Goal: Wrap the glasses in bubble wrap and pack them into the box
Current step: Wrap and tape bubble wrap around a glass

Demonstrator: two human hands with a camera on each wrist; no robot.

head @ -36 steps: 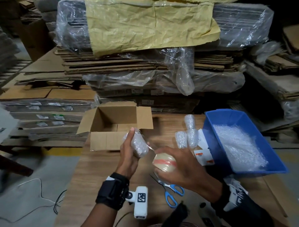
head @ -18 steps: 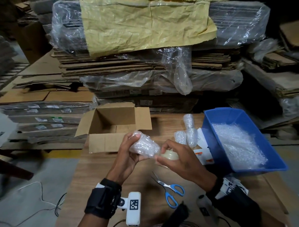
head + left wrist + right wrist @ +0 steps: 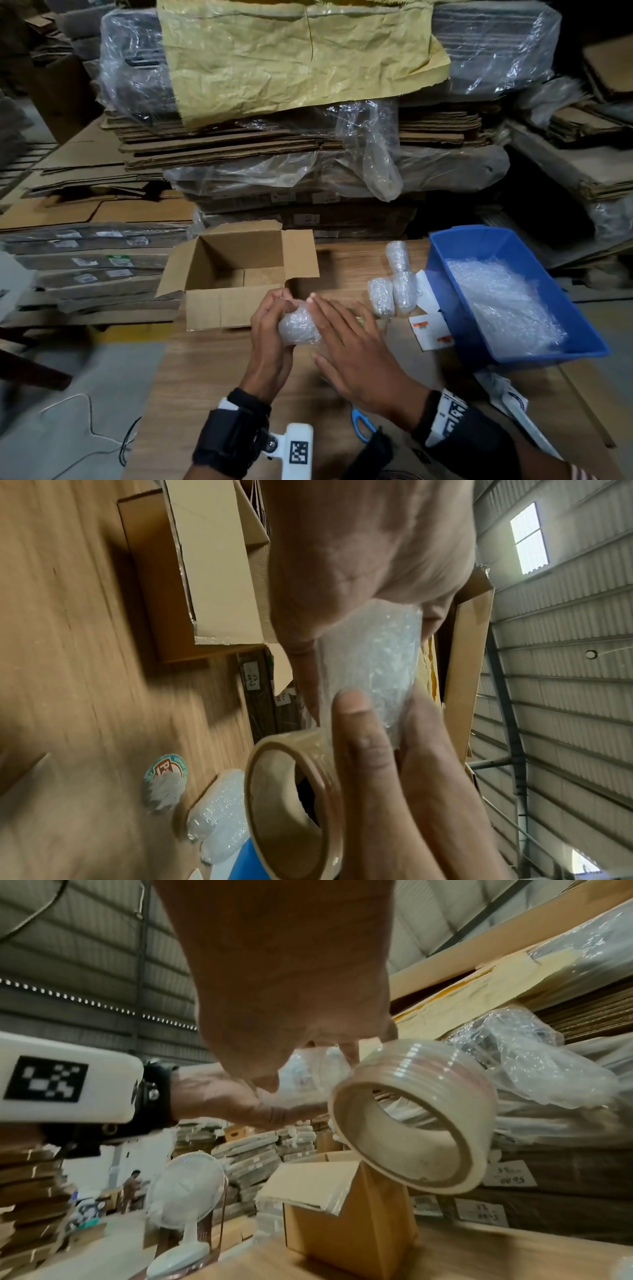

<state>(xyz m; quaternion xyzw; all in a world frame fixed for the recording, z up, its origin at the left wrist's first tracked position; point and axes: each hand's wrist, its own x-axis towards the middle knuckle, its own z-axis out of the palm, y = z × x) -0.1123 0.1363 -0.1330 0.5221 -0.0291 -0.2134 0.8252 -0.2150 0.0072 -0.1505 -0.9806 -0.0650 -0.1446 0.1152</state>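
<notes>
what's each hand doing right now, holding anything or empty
Left hand: fingers curled around the bubble-wrapped glass, holding it.
Right hand: holds the tape roll against the wrapped glass, fingers laid across it.

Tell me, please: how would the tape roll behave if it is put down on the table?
The tape roll is a round, rigid ring, so on its edge it would likely roll across the smooth wooden table. Laid flat, it should stay. Its hollow core suggests it is light.

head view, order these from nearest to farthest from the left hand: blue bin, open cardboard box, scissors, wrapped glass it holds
1. Wrapped glass, gripped in the left hand.
2. Open cardboard box, just behind the hand.
3. Scissors, nearer the person, under the right wrist.
4. Blue bin, far right.
</notes>
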